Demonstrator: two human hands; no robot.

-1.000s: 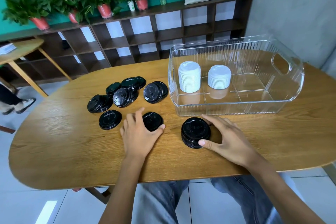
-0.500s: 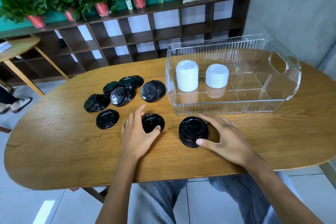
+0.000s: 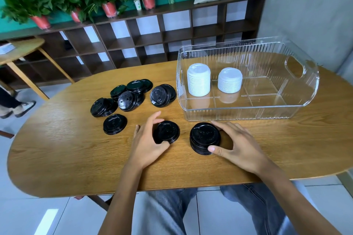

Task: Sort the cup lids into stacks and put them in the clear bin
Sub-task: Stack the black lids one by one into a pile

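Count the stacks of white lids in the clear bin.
2. The taller white stack stands in the clear bin's left end; the shorter white stack stands just to its right. None look hidden.

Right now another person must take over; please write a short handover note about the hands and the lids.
Left hand: closing around one black lid on the table.
Right hand: cupped around the black stack in front of the bin.
Done: two white stacks stand in the bin.
Left: add the lid, gather the loose black lids, put the black stacks in the bin.
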